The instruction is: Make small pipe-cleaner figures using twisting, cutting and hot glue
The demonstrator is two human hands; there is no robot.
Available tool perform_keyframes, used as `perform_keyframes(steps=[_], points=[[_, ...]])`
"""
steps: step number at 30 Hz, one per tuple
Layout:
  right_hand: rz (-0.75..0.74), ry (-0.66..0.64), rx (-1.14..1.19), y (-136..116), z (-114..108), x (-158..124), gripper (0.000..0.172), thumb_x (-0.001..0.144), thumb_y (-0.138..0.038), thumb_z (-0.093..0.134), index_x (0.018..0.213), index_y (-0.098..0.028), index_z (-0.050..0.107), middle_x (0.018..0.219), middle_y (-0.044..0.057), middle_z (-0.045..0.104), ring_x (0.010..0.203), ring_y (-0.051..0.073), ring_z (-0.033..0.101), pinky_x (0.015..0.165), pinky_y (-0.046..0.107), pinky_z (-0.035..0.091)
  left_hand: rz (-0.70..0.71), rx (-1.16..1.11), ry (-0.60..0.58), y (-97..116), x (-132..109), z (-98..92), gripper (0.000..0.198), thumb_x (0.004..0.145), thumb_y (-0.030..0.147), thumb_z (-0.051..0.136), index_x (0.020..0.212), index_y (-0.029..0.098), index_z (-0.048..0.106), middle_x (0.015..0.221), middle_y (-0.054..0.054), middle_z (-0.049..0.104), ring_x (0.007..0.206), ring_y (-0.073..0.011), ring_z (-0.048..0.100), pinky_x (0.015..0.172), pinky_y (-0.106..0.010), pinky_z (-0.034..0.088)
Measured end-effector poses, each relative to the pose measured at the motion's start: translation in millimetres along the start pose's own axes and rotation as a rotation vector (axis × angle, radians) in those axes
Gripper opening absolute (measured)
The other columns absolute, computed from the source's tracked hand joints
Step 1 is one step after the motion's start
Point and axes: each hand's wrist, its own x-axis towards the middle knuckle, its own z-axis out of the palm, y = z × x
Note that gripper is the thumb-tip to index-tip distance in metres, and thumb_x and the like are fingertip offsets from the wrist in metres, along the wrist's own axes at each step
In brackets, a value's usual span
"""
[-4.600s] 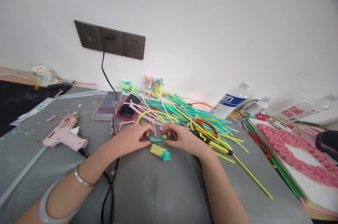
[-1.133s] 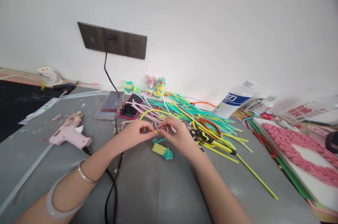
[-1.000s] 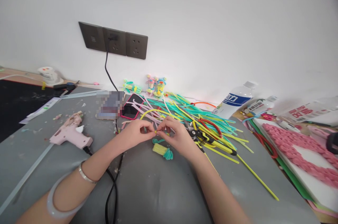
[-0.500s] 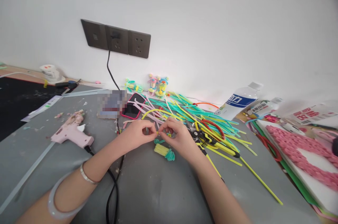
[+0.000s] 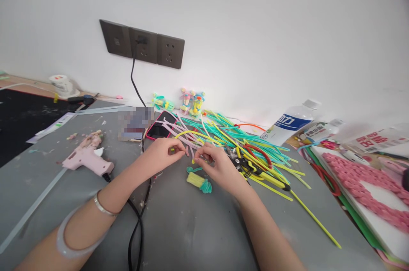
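My left hand [image 5: 164, 153] and my right hand [image 5: 214, 165] meet over the grey table, both with fingers pinched. Between the fingertips is a tiny yellow pipe-cleaner piece [image 5: 193, 160], held by the right hand. The left hand pinches a small yellowish bit that I cannot make out. Just below lie a teal pipe-cleaner curl [image 5: 192, 169] and a wound yellow-and-teal bundle [image 5: 198, 182]. A heap of loose teal, yellow and pink pipe cleaners [image 5: 223, 136] spreads behind the hands.
A pink glue gun [image 5: 87, 160] lies at left, its black cord [image 5: 138, 224] running toward me. Yellow-handled pliers [image 5: 255, 171], a phone in a pink case [image 5: 159, 125], small finished figures [image 5: 191, 102] by the wall, a water bottle [image 5: 289, 122] and a board with pink twists [image 5: 361, 183] at right.
The hands lifted from the teal curl on the table and brought a tiny yellow piece up between pinched fingertips; in the last half second the fingertips drew slightly apart.
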Motion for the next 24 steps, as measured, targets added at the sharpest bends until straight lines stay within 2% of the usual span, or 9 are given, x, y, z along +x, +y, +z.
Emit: perform_keyframes(steps=[5,13,24], points=[[-0.025,-0.051,-0.125,-3.4,3.1,-2.2,0.014,0.092,-0.014,0.059,0.081,-0.021,0.064,0.079,-0.001,0.059,0.074,0.015,0.054,0.083,0.032,0.034,-0.017,0.076,0.007,-4.7,0.7,2.1,0.016,0.084,0.027,0.058,0.085,0.019,0.072,0.075,-0.001,0.07,0.064,-0.0145,0.056,0.059,-0.024,0.038],[-0.055,-0.098,-0.191,-5.2,4.4,-4.3,0.014,0.093,-0.015,0.055,0.082,-0.021,0.063,0.08,-0.001,0.06,0.072,0.014,0.054,0.083,0.034,0.031,-0.003,0.047,0.003,-5.4,-1.2,7.4,0.018,0.084,0.029,0.056,0.085,0.02,0.072,0.078,0.0,0.071,0.06,-0.0132,0.054,0.056,-0.023,0.034],[-0.061,-0.069,-0.272,-2.4,10.1,-3.0,0.013,0.088,-0.012,0.062,0.079,-0.021,0.065,0.077,-0.002,0.06,0.076,0.016,0.06,0.08,0.034,0.028,0.003,0.029,0.003,-1.5,-2.5,8.2,0.018,0.084,0.028,0.055,0.084,0.021,0.071,0.078,0.0,0.072,0.058,-0.0131,0.055,0.055,-0.024,0.033]])
